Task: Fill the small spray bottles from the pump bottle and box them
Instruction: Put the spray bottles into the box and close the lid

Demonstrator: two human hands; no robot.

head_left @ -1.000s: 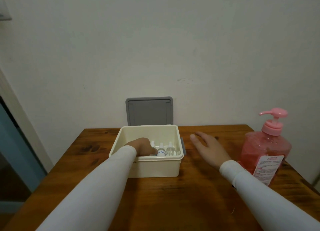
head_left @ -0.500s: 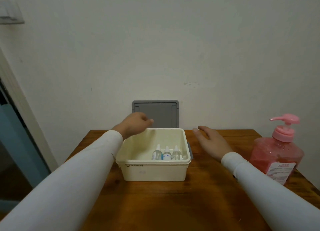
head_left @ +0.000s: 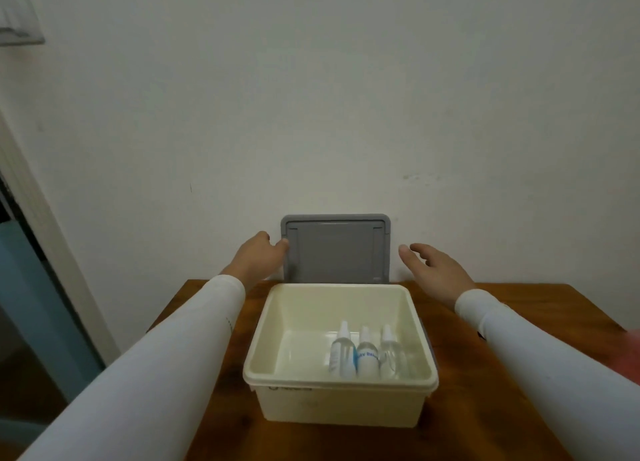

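A cream box (head_left: 341, 396) holding three small spray bottles (head_left: 365, 355) is set on a brown wooden table (head_left: 467, 422) against a plain white wall (head_left: 311, 97). The grey lid (head_left: 336, 249), propped upright on that wall, is touched at its left edge by the left hand (head_left: 258, 258), though a closed grasp cannot be told. The right hand (head_left: 438, 270) is held open and apart from the lid's right edge.

A cream plastic box (head_left: 341, 384) sits open on a wooden table (head_left: 221, 408), with three small spray bottles (head_left: 367, 355) side by side against its near right wall. Behind it a grey lid (head_left: 336, 249) leans upright against the white wall (head_left: 311, 97). The left hand (head_left: 258, 258) touches the lid's left edge; the right hand (head_left: 434, 270) hovers with fingers spread just beside its right edge.
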